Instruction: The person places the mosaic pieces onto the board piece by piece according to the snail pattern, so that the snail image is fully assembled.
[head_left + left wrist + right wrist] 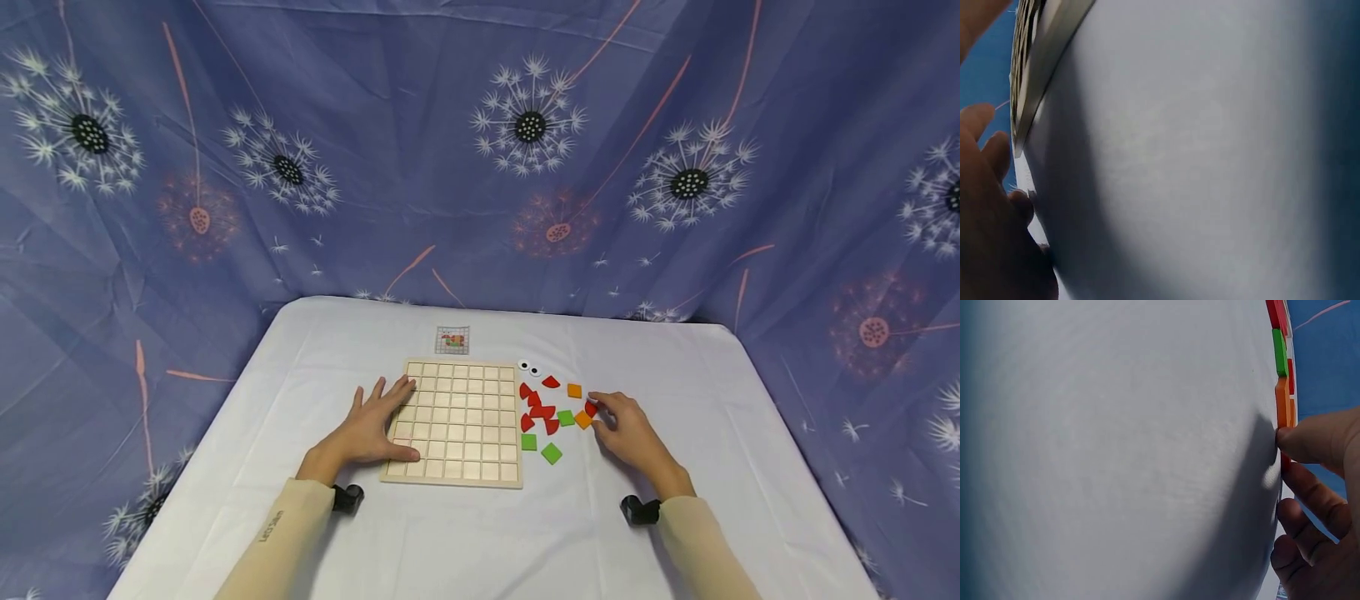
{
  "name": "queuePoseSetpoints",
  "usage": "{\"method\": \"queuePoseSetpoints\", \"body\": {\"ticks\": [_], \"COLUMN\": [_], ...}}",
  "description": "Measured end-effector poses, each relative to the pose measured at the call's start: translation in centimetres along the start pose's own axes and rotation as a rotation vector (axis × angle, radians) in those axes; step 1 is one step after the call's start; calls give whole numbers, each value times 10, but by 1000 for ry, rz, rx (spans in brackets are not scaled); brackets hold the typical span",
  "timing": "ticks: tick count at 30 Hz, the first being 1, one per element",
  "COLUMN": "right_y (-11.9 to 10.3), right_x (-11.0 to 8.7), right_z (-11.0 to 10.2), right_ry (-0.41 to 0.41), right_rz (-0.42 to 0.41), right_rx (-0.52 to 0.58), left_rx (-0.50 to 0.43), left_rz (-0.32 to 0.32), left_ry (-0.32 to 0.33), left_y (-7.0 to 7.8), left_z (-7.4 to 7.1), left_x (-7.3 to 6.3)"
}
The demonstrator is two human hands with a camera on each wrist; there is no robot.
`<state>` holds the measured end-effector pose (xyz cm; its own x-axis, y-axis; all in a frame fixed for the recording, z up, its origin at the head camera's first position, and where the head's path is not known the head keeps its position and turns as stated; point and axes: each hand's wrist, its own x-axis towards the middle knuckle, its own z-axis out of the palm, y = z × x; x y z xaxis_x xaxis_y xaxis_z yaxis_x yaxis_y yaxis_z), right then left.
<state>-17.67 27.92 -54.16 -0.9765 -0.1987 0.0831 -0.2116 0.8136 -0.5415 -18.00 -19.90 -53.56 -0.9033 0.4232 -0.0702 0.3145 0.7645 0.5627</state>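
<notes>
A square wooden grid board [459,425] lies on the table. My left hand [367,429] rests over its left edge, fingers spread and thumb laid out near the lower left cells. In the left wrist view the board's side [1054,56] rises beyond that hand's fingers. My right hand [630,429] is at the right end of the loose pieces, its thumb and index finger pinching a red quarter-round piece [591,409]. An orange square [583,420] sits right beside the thumb. In the right wrist view the red piece [1285,464] shows between thumb and index fingertip.
Several red quarter-round pieces [542,412] lie right of the board, with green squares [551,453] and another orange square [574,391]. Two eye discs [524,365] lie near the board's upper right corner. Behind the board is a small picture card [452,340].
</notes>
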Motion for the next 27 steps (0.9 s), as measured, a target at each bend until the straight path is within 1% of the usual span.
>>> {"method": "queuePoseSetpoints", "body": {"ticks": [3, 6, 12, 17, 22, 27], "right_y": [-2, -2, -2, 1, 4, 6], "right_x": [-1, -2, -1, -1, -3, -4], "right_z": [1, 0, -3, -5, -6, -4], "right_ry": [1, -9, -41, -40, -27, -15], "right_rz": [8, 32, 64, 89, 118, 81], "right_rx": [-4, -9, -17, -24, -17, 19], "left_rx": [-2, 4, 27, 27, 23, 31], "left_rz": [-10, -17, -19, -15, -9, -7], "left_ry": [-23, -42, -63, -57, -35, -24], "left_y": [-1, -3, -4, -5, -5, -7], "left_z": [1, 1, -1, -1, 1, 2], "left_x": [0, 0, 4, 4, 3, 3]}}
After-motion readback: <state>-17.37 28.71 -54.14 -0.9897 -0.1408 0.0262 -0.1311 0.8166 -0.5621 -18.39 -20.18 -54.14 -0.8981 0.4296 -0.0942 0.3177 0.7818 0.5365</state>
